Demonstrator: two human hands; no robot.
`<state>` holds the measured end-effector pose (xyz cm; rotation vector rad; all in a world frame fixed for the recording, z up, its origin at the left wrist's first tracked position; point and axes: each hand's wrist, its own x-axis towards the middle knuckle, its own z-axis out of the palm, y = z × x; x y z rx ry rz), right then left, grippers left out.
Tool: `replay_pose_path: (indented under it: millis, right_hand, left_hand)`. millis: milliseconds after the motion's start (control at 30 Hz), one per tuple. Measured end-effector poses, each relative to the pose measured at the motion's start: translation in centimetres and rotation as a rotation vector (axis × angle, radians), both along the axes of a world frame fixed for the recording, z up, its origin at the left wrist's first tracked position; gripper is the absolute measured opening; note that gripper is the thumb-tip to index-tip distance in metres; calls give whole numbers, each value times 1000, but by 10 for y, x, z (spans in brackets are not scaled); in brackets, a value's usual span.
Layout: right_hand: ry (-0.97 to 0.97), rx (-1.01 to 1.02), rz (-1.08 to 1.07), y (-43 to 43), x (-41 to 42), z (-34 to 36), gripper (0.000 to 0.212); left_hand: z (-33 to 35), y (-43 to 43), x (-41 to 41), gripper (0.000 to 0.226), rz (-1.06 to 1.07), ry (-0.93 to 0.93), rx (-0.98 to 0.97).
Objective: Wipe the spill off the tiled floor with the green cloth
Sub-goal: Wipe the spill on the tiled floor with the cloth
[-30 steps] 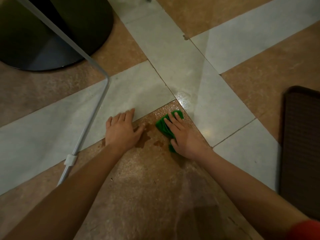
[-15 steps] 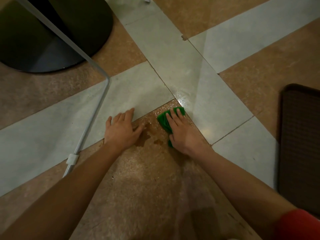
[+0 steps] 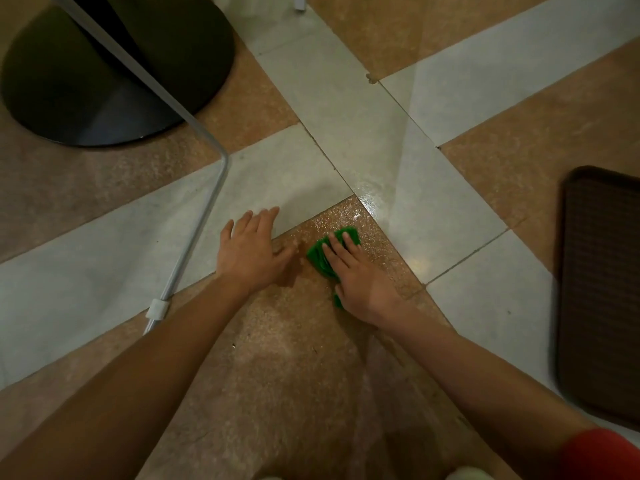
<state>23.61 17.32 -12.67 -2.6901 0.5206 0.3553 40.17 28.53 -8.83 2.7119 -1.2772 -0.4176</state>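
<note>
- On the tiled floor (image 3: 588, 126), on a speckled brown tile (image 3: 277, 375) near the middle of the view, a crumpled green cloth (image 3: 318, 257) lies under the right hand (image 3: 363, 282).
- The right hand's grip is spread. Its fingers lie straight on top of the green cloth, pointing toward 11 o'clock and pressing it to the tile. Green shows past the fingertips, along the thumb side and beside the heel of the hand.
- The spill (image 3: 291, 273), a darker wet brown patch, sits just at 9 o'clock of the cloth, between the two hands. Glistening wet specks run from it toward 12 o'clock, up to the tile's corner.
- The left hand (image 3: 251, 254) rests palm down at 9 o'clock of the spill, its grip spread and holding nothing. Its fingers lie over a pale grey tile (image 3: 277, 181), and the thumb reaches to the spill's edge.
- A bent silver metal tube (image 3: 194, 237) with a white plastic clip (image 3: 157, 308) runs past at 9 o'clock of the left hand.
- A round black base (image 3: 86, 98) stands at 10 o'clock, well apart.
- A dark brown ribbed mat (image 3: 602, 289) lies at 3 o'clock, by the edge.
- A red sleeve (image 3: 602, 452) shows at 5 o'clock.
</note>
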Motion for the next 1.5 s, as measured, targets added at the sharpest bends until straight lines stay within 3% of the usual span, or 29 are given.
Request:
replay_pose_path:
  millis: [167, 367, 600, 767, 833, 1033, 1233, 1500]
  right_hand:
    - [-92, 64, 163, 9, -30, -1, 70]
    - [-52, 25, -103, -13, -12, 1, 72]
    - [-104, 40, 145, 5, -48, -7, 70]
    - [-110, 27, -279, -25, -43, -3, 68]
    - [-102, 4, -329, -24, -40, -1, 67]
    - [-119, -4, -73, -16, -60, -3, 69]
    - [-86, 0, -341, -30, -30, 0, 70]
    - [-105, 8, -70, -23, -42, -4, 72]
  left_hand:
    - [-4, -7, -7, 67, -38, -14, -17]
    - [-8, -12, -9, 66, -100, -35, -26]
    - [-8, -18, -14, 68, -93, -18, -40]
    - [-8, -18, -17, 71, -131, -4, -28]
    - [-6, -18, -16, 70, -131, -10, -26]
    - [-9, -19, -20, 71, -134, 0, -12]
    - [-11, -17, -19, 72, -147, -20, -16]
    - [-12, -17, -20, 70, -134, 4, -16]
